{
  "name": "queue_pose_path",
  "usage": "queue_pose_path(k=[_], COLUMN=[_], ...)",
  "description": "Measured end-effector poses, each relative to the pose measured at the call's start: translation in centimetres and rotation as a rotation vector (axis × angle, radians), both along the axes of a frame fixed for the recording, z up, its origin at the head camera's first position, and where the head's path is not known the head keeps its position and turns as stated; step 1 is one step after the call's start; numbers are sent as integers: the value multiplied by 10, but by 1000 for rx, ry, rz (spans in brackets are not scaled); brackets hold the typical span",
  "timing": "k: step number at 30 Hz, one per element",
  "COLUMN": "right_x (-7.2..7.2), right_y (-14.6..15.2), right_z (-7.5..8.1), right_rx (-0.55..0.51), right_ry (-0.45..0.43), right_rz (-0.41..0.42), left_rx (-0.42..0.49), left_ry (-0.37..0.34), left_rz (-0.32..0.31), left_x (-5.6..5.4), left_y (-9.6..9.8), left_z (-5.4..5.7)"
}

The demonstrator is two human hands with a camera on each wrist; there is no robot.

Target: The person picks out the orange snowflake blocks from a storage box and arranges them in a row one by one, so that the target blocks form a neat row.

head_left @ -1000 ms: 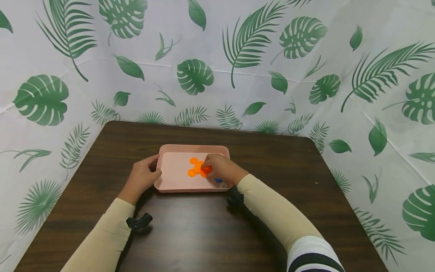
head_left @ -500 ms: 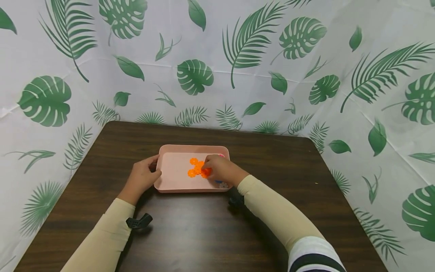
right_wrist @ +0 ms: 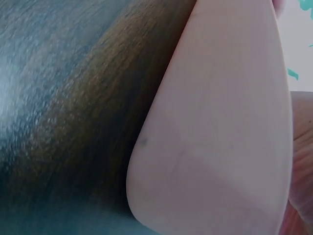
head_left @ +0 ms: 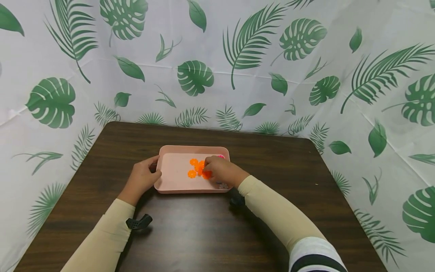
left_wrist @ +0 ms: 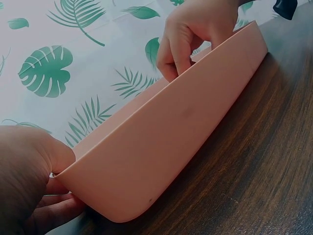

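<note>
A shallow pink tray (head_left: 176, 172) lies on the table. My left hand (head_left: 141, 177) grips its left end; in the left wrist view the thumb lies over the rim and the other fingers are under the corner. My right hand (head_left: 224, 172) reaches down into the tray's right half, fingers bent, pinching at a cluster of small orange flower-shaped pieces (head_left: 192, 174). Its fingertips partly cover the cluster. A pink piece (head_left: 221, 156) shows behind the right hand and a pale grey flower-shaped piece (head_left: 223, 186) in front of it. The right wrist view shows mostly the tray's outer wall (right_wrist: 215, 117).
The dark wood table (head_left: 190, 234) extends around the tray. Black wrist devices are on both wrists, the left one (head_left: 139, 221) close above the tabletop. A white cloth with green leaves (head_left: 195, 77) hangs behind the table and at its sides.
Orange pieces under the right fingertips have shifted and tilted slightly. The blue piece seen earlier beside the right hand is now hidden. The left hand and tray stay in place.
</note>
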State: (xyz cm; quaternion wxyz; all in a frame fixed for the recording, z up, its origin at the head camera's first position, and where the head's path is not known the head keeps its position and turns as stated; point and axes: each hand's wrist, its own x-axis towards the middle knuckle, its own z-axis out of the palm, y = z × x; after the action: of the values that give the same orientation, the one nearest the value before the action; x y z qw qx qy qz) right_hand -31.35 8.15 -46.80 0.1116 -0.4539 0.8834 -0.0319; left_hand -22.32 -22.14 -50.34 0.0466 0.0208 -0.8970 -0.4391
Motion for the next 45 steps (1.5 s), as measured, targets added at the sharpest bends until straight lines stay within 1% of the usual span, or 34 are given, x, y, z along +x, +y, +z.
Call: queue_pose_path(k=[2, 6, 10, 14, 18, 23, 27, 30, 34, 38, 41, 45], right_x=[0, -2, -4, -3, -2, -4, -7, -7, -6, -8, -10, -15], right_y=[0, 0, 4, 9, 17, 34, 51, 62, 75, 87, 97, 111], right_z=[0, -2, -5, 1, 13, 22, 24, 26, 27, 28, 26, 19], right_rx=[11, 21, -4, -66, -129, -208, -319, -381, -415, -464, -507, -553], right_ry=[6, 19, 26, -16, -50, -78, -98, -108, -135, -129, -122, -131], right_rz=[4, -13, -38, -81, -132, -225, -277, -314, -394, -452, -483, -534], left_rx=[-2, -6, -11, -14, -16, -20, -17, -14, -16, -18, -12, -12], left_ry=[6, 7, 12, 28, 37, 29, 24, 21, 9, -6, -14, -27], left_rz=[-1, 3, 4, 3, 1, 0, -3, -2, 1, 1, 5, 7], left_x=[0, -1, -1, 0, 0, 0, 1, 3, 4, 4, 3, 3], left_y=[0, 1, 1, 0, 1, 1, 1, 0, 0, 1, 2, 2], left_z=[1, -1, -2, -3, -3, -2, -1, -1, -2, -1, 0, 1])
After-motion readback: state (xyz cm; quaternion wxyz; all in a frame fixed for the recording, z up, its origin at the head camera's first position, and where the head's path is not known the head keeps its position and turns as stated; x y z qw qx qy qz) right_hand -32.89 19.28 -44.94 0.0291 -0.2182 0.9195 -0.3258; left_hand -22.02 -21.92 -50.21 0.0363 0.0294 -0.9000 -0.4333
